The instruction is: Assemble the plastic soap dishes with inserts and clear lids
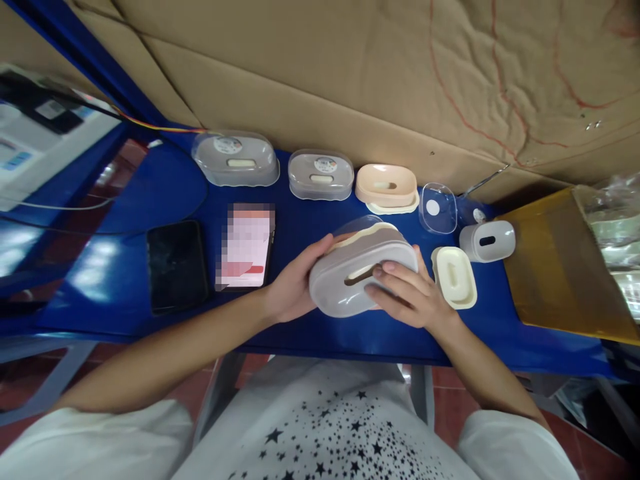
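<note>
Between my hands is a grey oval plastic box [345, 293] with a long slot in its top, tilted towards me. A wavy cream rim [373, 233] shows along its far side, and a clear cover [367, 221] is partly visible behind that. My left hand [295, 283] grips the box's left end, its fingertips hidden behind it. My right hand [407, 290] holds the right end, with fingers bent over the top at the slot. Right of this hand lie a shallow cream tray [467, 283] and a smaller grey box [503, 241] with a dark slot.
Along the cardboard wall [300, 67] stand two clear-covered grey boxes [240, 175] [310, 189], a peach box [367, 177] and a clear lid [440, 223]. A lit phone [250, 250] and a dark phone [177, 267] lie left. A carton [560, 267] stands right on the blue table [325, 343].
</note>
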The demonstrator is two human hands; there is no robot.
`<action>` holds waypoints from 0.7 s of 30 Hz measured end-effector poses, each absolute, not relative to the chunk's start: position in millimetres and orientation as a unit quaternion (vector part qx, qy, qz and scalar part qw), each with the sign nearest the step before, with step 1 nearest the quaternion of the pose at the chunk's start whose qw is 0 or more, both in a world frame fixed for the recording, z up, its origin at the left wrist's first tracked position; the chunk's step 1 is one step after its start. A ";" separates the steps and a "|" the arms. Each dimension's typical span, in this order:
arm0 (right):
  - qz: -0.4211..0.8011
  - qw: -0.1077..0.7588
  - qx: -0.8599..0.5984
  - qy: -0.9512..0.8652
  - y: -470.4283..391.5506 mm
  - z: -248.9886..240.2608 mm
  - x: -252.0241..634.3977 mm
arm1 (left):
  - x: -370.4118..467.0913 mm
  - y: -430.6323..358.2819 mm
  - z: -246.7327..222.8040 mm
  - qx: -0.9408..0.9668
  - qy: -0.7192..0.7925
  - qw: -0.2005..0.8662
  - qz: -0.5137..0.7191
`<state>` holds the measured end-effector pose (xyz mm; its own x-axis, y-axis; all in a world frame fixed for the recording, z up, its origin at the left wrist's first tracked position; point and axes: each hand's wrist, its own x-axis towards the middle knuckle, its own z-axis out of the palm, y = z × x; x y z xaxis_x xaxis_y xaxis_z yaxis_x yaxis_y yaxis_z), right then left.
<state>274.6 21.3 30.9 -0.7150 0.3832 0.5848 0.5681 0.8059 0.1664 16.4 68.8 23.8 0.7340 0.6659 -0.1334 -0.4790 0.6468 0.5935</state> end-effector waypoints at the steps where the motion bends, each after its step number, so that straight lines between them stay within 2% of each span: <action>1: -0.172 0.269 -0.260 -0.911 20.3 29.9 275.5 | 16.5 70.1 25.4 0.263 0.177 0.894 0.316; 6: -0.113 0.235 -0.306 -0.916 18.4 25.5 281.3 | 15.9 74.4 27.9 0.251 0.194 0.895 0.314; 12: -0.119 0.288 -0.291 -0.905 25.2 30.0 277.1 | 15.5 76.8 25.2 0.251 0.189 0.898 0.307; 21: -0.086 0.279 -0.300 -0.908 25.3 25.4 274.5 | 15.4 74.3 30.8 0.298 0.171 0.888 0.305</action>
